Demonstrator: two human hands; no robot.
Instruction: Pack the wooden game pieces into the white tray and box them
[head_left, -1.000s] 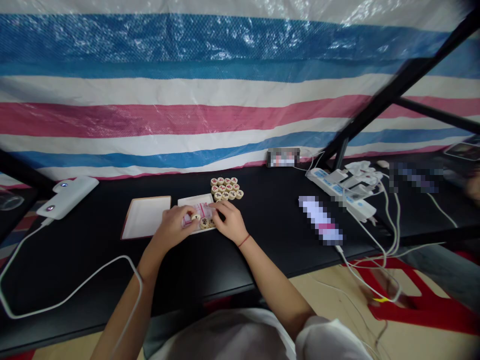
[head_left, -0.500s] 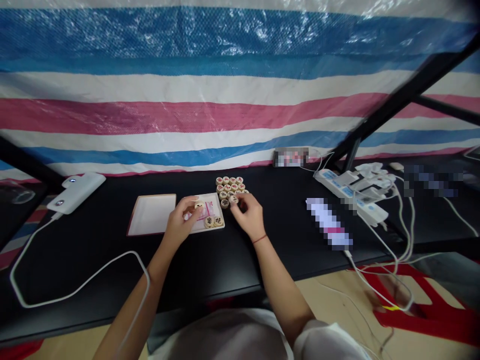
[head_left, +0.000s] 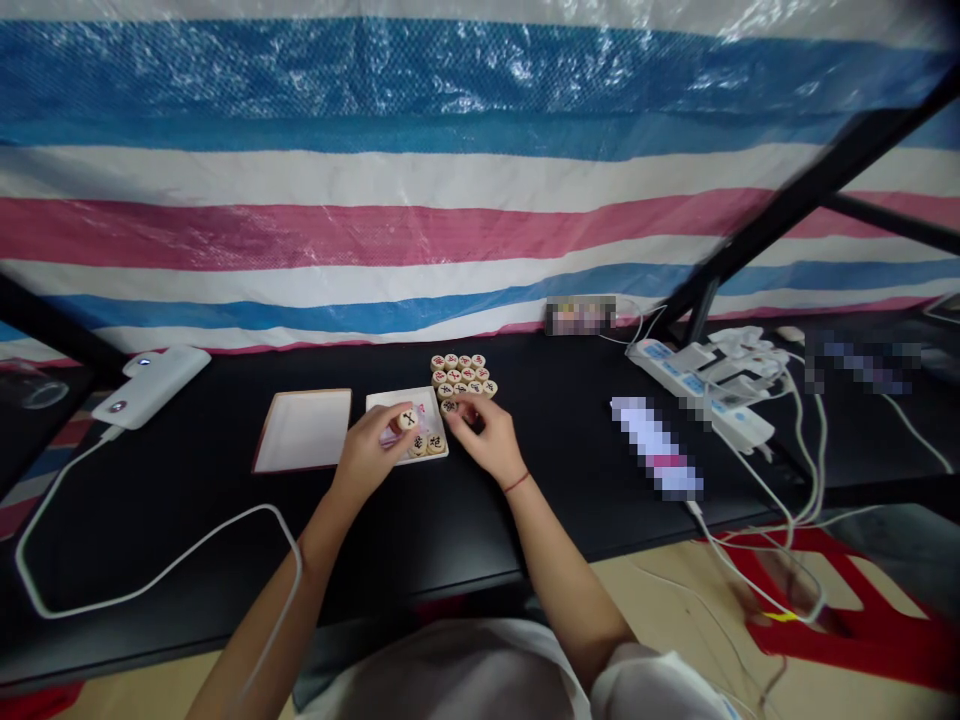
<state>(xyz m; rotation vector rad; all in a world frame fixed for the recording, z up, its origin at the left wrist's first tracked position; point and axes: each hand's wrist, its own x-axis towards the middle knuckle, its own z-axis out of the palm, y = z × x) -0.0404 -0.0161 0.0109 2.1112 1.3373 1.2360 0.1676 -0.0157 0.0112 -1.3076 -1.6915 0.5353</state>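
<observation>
My left hand [head_left: 367, 450] pinches a round wooden piece [head_left: 407, 419] with a black character, held over the white box [head_left: 381, 398]. Inside that box lie a pink-and-white plastic bag [head_left: 388, 436] and a few more pieces [head_left: 435, 443] at its near right corner. Just right of the box, several round pieces [head_left: 453, 377] stand in rows, red characters at the back and black ones nearer. The curved fingers of my right hand [head_left: 487, 433] are at the nearest row, by a black-marked piece [head_left: 448, 406]; whether they grip anything is hidden.
An open white box lid [head_left: 304, 430] lies to the left. A white device [head_left: 154, 385] with a cable sits at the far left. Rightward are a blurred phone [head_left: 658, 447], a power strip [head_left: 701, 392] with plugs and cables, and a small blurred box [head_left: 580, 316] behind.
My left hand has moved slightly right with its piece, toward the rows. My right hand has shifted a little left and nearer; the piece at its fingertips no longer shows clearly.
</observation>
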